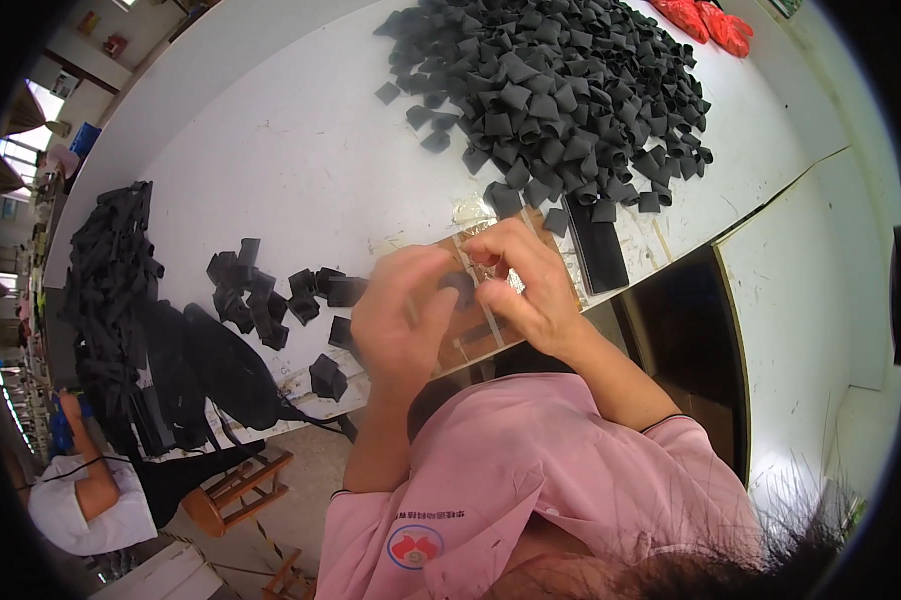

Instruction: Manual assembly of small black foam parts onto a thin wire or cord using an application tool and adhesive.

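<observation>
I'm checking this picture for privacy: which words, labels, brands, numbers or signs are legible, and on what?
Pink shirt: a short line of dark lettering, not copied here, above a round blue-ringed emblem.
Piled dark pieces: no lettering visible.
Upper-left background: any marks too small.

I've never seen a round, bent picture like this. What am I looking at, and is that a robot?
No robot here: these are a person's bare left hand and right hand. The single picture comes from a wide fisheye camera on the person's head, looking down, so straight edges bend and the pink shirt shows below. On the white table lie a big pile of dark grey folded pieces, some smaller groups of black pieces and, far left, a heap of black strips. The hands are over a brown board. A small dark piece shows by the left hand; blur hides whether it is gripped.
</observation>
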Demonstrator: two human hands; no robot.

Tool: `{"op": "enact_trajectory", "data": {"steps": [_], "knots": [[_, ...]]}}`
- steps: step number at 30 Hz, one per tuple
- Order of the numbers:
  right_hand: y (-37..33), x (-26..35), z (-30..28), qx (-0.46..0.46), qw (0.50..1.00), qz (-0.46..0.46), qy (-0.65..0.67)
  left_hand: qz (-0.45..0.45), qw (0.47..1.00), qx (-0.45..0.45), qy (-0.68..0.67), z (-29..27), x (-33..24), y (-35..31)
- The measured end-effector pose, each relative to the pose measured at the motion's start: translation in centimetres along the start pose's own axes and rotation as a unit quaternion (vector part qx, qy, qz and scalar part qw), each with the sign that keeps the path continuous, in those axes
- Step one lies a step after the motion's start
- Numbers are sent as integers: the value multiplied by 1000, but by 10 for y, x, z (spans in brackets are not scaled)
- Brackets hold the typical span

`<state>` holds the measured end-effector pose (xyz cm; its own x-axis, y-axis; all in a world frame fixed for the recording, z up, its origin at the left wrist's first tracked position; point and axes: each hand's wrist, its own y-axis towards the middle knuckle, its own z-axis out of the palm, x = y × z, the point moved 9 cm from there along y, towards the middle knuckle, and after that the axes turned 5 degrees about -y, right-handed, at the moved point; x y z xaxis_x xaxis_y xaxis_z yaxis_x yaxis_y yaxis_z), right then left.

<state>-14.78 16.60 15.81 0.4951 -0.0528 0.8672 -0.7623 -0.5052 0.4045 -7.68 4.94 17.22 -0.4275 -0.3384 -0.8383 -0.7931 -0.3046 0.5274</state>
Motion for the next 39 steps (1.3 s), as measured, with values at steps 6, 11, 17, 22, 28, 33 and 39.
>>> {"op": "enact_trajectory", "data": {"steps": [6,11,17,22,28,33,39], "knots": [[-3,44,10,-12,981,-149,-126,-92,970,-132,-181,-14,8,-15],[-1,41,7,-22,984,-132,-118,-178,880,-187,-398,-13,31,-29],[-9,14,15,-1,992,-107,-70,-184,924,-188,-277,-16,39,-45],[-7,24,18,-21,990,-104,-91,-160,939,-179,-247,-20,42,-47],[33,-29,-11,-23,909,188,371,-208,943,-261,8,-59,96,-60],[-16,-60,7,20,933,270,236,-325,845,-232,357,-142,161,-69],[-73,-74,37,88,909,358,194,-443,697,-196,529,-182,188,-68]]}}
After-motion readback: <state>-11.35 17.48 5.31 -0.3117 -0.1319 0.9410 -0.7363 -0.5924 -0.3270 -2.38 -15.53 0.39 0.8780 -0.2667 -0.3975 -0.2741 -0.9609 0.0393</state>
